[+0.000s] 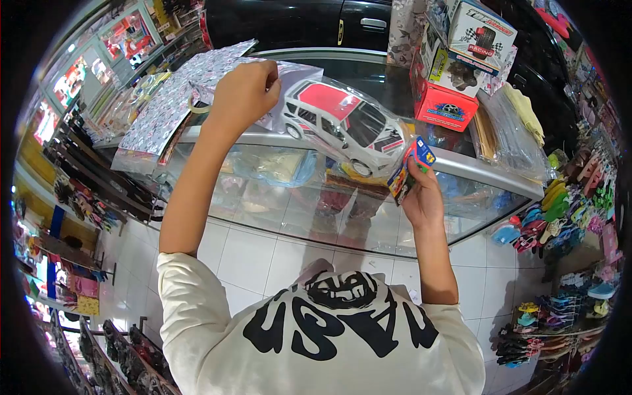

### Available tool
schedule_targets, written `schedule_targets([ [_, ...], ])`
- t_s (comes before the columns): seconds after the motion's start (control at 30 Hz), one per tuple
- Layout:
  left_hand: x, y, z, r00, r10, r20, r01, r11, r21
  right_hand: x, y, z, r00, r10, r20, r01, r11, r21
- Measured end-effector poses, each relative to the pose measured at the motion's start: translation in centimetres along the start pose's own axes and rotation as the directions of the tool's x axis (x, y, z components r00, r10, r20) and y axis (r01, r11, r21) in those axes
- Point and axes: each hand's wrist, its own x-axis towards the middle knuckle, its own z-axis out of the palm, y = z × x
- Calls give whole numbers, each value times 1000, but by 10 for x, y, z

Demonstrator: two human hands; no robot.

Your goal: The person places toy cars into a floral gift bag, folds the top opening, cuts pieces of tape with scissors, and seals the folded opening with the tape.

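A white and red toy car (345,122) in clear plastic wrapping lies slanted above the front edge of the glass counter (480,172). At its right end, my right hand (423,197) grips the blue and orange header card (421,155) of the package, thumb on top. My left hand (249,92) is raised near the car's rear, with its fingers curled; whether it holds anything is hidden. Under and beside that hand lie patterned wrapping paper (164,99) and a pale sheet (306,71). A tape roll (199,106) sits near my left wrist.
Boxed toys (446,105) are stacked at the counter's back right, beside plastic-wrapped packets (517,135). Colourful sandals (559,204) hang at the right. Belts (108,164) hang at the left. A black car (296,23) stands behind the counter.
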Motion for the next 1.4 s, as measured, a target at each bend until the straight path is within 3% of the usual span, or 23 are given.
schedule_targets([
  [0.23,-7,6,3,997,-6,-76,3,999,-46,9,15,12,998,-3,64,-9,983,181],
  [0.7,-9,12,20,958,106,-265,-86,993,84,40,29,59,998,42,55,-51,984,170],
  [0.73,-8,9,23,947,121,-298,-98,991,88,45,28,61,995,33,93,-45,989,138],
  [0.83,-10,5,29,940,115,-320,-98,993,67,61,16,59,987,23,159,22,960,-280],
  [0.87,-10,6,29,941,107,-321,-96,994,51,65,13,61,993,37,114,1,950,-313],
  [0.97,-9,2,28,973,78,-216,-89,995,-42,81,-4,57,993,95,66,-33,779,-626],
  [1.03,-3,-2,20,985,115,-129,-133,980,-144,90,-8,59,995,84,51,-26,722,-692],
  [1.07,4,-14,17,966,257,3,-255,962,-98,97,-12,58,994,95,56,-24,682,-731],
  [1.13,20,-35,9,916,359,178,-302,910,-283,103,-26,66,986,160,42,-61,586,-808],
  [1.17,29,-44,5,873,417,253,-309,874,-375,114,-28,59,990,95,106,56,425,-903],
  [1.2,41,-50,2,816,389,427,-271,911,-312,124,-30,55,982,41,182,167,241,-956],
  [1.27,52,-62,7,769,343,539,-242,937,-252,133,-34,45,900,-97,424,389,-254,-885],
  [1.37,72,-75,14,651,331,683,-183,942,-282,100,-52,94,907,-24,420,354,-497,-792],
  [1.4,75,-75,13,621,323,715,-180,946,-271,102,-55,106,880,117,461,463,-434,-773],
])
